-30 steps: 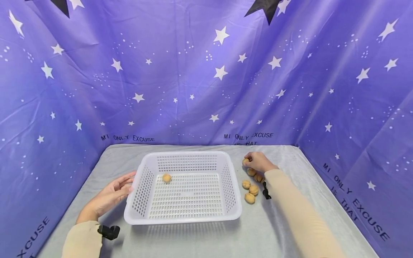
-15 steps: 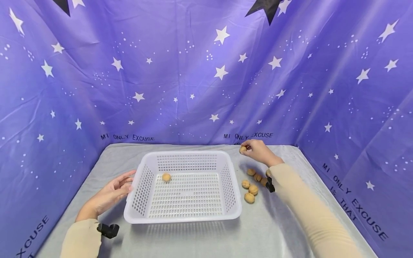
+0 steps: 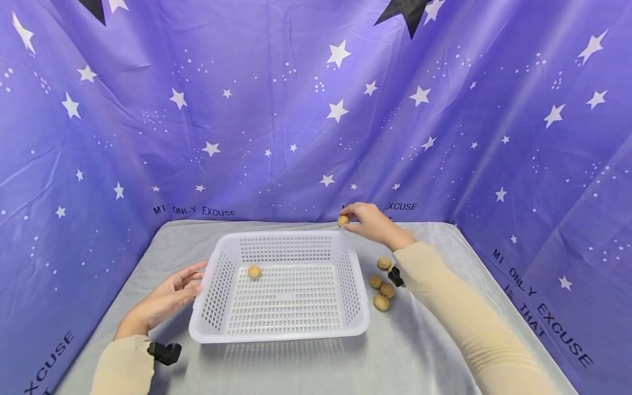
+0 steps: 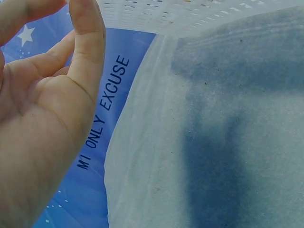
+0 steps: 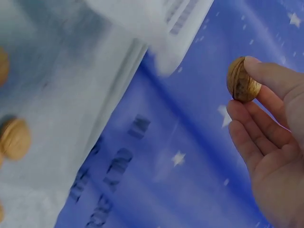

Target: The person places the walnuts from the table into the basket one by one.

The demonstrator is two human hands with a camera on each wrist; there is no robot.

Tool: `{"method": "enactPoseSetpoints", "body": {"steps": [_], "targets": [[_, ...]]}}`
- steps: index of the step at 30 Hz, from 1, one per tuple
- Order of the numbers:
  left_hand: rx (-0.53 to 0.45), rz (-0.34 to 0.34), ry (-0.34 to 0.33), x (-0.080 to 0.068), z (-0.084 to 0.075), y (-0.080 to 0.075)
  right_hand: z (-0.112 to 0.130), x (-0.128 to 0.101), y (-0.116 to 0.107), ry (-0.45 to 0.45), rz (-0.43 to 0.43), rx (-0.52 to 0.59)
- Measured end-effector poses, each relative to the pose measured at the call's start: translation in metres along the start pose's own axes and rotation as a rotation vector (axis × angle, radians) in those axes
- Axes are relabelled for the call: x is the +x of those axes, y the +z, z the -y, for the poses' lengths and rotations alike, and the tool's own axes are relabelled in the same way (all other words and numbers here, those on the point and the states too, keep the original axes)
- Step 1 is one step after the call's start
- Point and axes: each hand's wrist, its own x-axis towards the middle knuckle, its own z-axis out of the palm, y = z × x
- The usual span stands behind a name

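In the head view my right hand [image 3: 371, 224] pinches a walnut [image 3: 343, 220] between thumb and fingers, above the back right corner of a white plastic basket [image 3: 276, 338]. The right wrist view shows this walnut [image 5: 241, 80] at the fingertips, its seam visible. One walnut [image 3: 254, 272] lies inside the basket toward the back left. At the basket's left side my left hand [image 3: 170, 296] rests its fingertips against the rim, fingers loosely bent. The left wrist view has the palm [image 4: 52, 104] below the basket's perforated wall [image 4: 190, 16]; the fingertips are cut off there.
Several walnuts [image 3: 381, 303] lie on the grey cloth-covered table [image 3: 276, 373] to the right of the basket, some partly hidden by my right wrist. A purple star-printed curtain [image 3: 276, 137] encloses the back and both sides of the table.
My right hand has lifted the walnut off the table beside the others and carried it up and left to the basket's back right corner. The left hand and basket have hardly moved.
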Motion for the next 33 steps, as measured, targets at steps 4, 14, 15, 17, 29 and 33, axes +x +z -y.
{"method": "enactPoseSetpoints", "body": {"steps": [4, 14, 15, 17, 29, 33], "targets": [[-0.005, 0.004, 0.006, 0.000, 0.000, 0.001, 0.020, 0.010, 0.009, -0.053, 0.030, 0.013], [-0.001, -0.001, 0.004, 0.000, 0.001, 0.000, 0.064, 0.034, 0.050, -0.168, 0.144, 0.002], [0.004, -0.003, 0.000, 0.000, 0.002, 0.000, 0.067, 0.036, 0.056, -0.174, 0.155, 0.003], [0.012, -0.008, -0.008, 0.000, 0.002, 0.000, 0.074, 0.038, 0.069, -0.196, 0.175, 0.003], [0.031, -0.019, -0.019, -0.001, 0.003, 0.000, 0.088, 0.045, 0.136, -0.166, 0.318, 0.001], [0.027, -0.007, -0.002, 0.001, 0.004, -0.001, 0.087, 0.046, 0.146, -0.113, 0.318, 0.052]]}}
